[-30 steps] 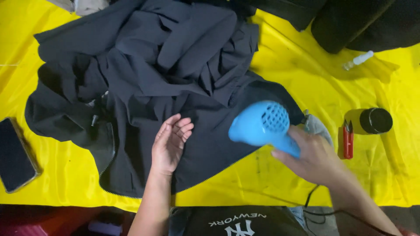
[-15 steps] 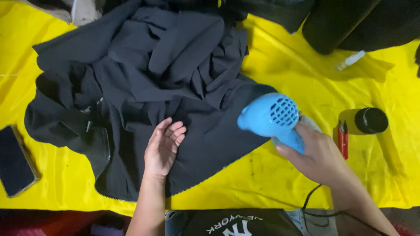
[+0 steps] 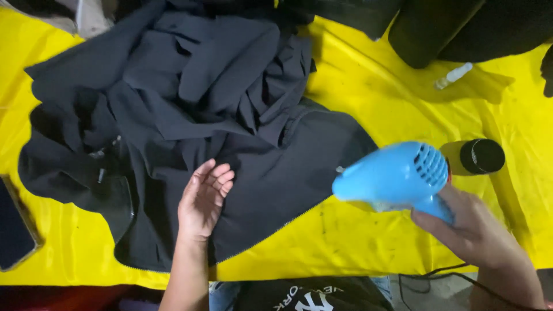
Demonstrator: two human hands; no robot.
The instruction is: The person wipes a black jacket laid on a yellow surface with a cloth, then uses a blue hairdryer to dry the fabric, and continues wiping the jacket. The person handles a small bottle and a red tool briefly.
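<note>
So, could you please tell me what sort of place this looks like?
Probably an informal garment work surface, perhaps for cleaning or finishing clothes. A yellow sheet covers it, a black garment lies spread out under the left hand, and the right hand holds a blue hairdryer.

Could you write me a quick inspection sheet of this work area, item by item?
Surface: yellow sheet, creased, with dark smudges.
Job's things: black garment, crumpled; blue hair dryer.
Clutter: phone at left edge; dark-capped bottle; small clear bottle; dark bags at top.
Hands: left hand flat on the garment; right hand grips the dryer's handle.
Cables: black cord near the right forearm.
Surroundings: nothing seen.
</note>
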